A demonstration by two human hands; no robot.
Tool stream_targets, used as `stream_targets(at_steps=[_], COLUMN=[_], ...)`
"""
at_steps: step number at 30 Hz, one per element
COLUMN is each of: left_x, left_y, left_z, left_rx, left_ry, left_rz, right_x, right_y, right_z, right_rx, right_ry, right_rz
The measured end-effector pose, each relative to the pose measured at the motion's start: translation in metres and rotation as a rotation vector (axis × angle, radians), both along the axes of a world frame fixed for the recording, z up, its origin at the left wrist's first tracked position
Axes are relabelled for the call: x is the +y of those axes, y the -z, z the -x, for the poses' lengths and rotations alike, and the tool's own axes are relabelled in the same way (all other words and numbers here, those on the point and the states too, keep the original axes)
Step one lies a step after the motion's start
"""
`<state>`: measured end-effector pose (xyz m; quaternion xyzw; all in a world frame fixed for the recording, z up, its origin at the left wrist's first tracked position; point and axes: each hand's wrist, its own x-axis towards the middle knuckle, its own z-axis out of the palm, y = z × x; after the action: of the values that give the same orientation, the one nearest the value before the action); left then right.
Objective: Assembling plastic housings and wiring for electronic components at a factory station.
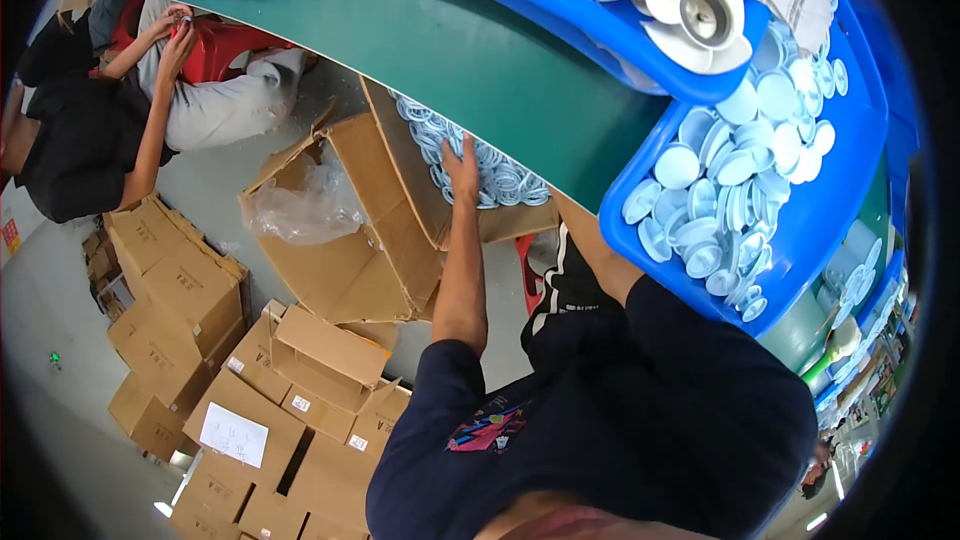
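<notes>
My left hand (463,170) reaches down into an open cardboard box (405,165) at the edge of the green table. Loose light blue plastic rings (500,180) fill the part of the box that shows, and the hand rests against them. Its thumb and a finger stand apart, with nothing visible between them. My right forearm (590,237) passes below the table edge, which hides my right hand.
On the green table (420,30), a blue tray (820,230) holds light blue discs (735,170); another blue tray (560,0) holds white round parts (700,20). An open carton with clear plastic (310,205) and stacked boxes (180,290) stand left. A co-worker (90,140) sits far left.
</notes>
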<state>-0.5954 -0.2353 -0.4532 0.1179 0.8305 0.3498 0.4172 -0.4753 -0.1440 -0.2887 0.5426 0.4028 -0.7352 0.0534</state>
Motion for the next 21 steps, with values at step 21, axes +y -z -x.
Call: stream_targets(at_steps=[21], left_x=[-0.032], left_y=[0.040], left_z=[0.000], left_rx=[-0.164], left_ry=[0.061], left_rz=[-0.049], right_x=[0.021], right_y=[0.005], right_z=[-0.008], right_rx=[0.023], right_ry=[0.032], right_rz=[0.130])
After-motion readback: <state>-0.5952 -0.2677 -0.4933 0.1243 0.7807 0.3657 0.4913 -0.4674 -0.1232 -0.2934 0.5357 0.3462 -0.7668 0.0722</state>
